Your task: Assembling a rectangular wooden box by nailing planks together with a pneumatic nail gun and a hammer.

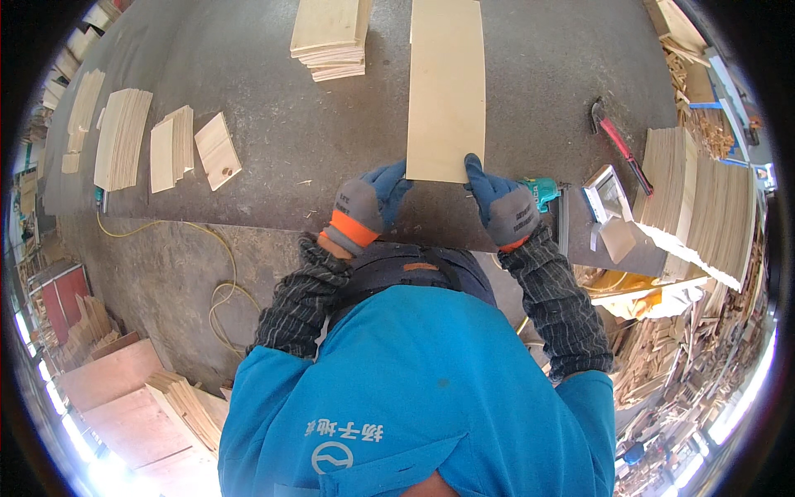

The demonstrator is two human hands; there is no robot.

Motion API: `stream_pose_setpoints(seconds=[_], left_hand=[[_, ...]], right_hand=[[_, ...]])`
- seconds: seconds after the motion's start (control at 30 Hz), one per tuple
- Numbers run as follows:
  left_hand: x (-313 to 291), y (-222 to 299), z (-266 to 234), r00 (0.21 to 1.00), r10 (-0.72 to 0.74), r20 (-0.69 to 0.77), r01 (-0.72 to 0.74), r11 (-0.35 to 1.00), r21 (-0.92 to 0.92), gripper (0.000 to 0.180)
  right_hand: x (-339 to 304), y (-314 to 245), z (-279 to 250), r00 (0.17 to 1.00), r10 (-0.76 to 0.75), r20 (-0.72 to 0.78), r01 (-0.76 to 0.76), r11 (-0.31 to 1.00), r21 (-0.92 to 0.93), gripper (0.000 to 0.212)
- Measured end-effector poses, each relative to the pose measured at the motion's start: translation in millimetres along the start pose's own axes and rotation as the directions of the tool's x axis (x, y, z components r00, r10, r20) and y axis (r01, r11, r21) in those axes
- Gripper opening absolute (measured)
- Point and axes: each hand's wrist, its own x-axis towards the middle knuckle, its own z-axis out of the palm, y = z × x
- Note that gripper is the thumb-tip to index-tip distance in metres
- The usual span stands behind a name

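Note:
A long, pale plywood panel [447, 91] lies lengthwise in front of me and runs out of view at the far edge. At its near left corner, my left hand [368, 203], in a grey and blue glove with an orange cuff, pinches the edge. My right hand [501, 199], gloved the same way, grips the near right corner with a finger or thumb lying over the surface. Just right of that hand is a teal power tool [543, 194], partly hidden, so its exact kind is unclear.
A stack of thin boards [331, 37] sits beyond my left hand. Smaller board stacks [124, 137] line the dark tabletop's [273, 157] left side. On the right are a red-handled hammer [619, 142] and tall board piles [704, 190]. A yellow hose [217, 298] trails on the floor.

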Motion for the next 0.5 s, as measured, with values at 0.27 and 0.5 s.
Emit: stream_pose_setpoints(seconds=[0.27, 0.5], left_hand=[[14, 36, -38, 0.986, -0.006, -0.164, 0.03, 0.989, 0.147, 0.057], [40, 11, 18, 0.929, 0.344, -0.135, -0.294, 0.91, 0.294, 0.048]], right_hand=[[10, -7, -4, 0.991, 0.063, 0.12, -0.06, 0.998, -0.03, 0.06], [1, 0, 17, 0.999, 0.0, -0.051, 0.002, 0.999, 0.043, 0.052]])
